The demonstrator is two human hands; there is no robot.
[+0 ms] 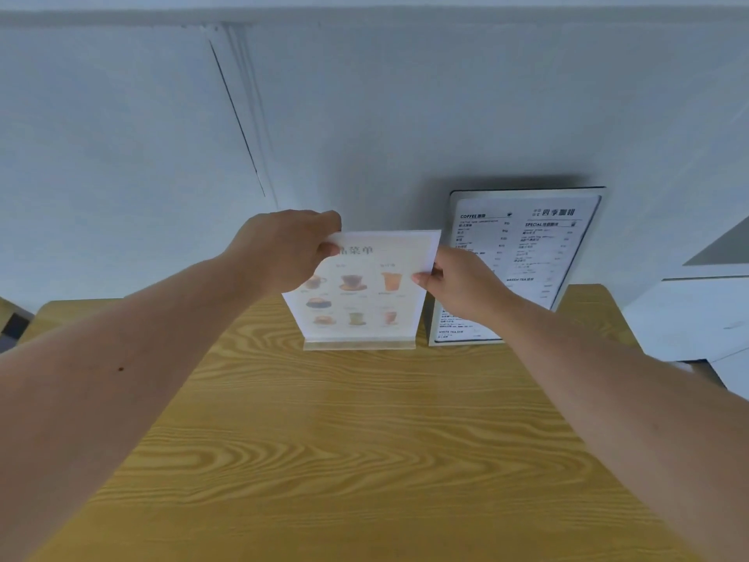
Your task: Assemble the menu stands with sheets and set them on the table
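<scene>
Two hands (left (283,253), right (458,281)) pinch one picture menu stand (364,294); one text stand (523,261) beside.

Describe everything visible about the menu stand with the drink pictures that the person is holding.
The drink-picture menu stand is a clear upright panel with a pale base strip resting on the wooden table near its far edge. Inside is a white sheet printed with cups and drinks under a faded heading. It stands about vertical, facing the camera. The left hand has a grip on its upper left corner; the right hand pinches its right edge. A larger black-and-white menu stand is close on its right.
</scene>
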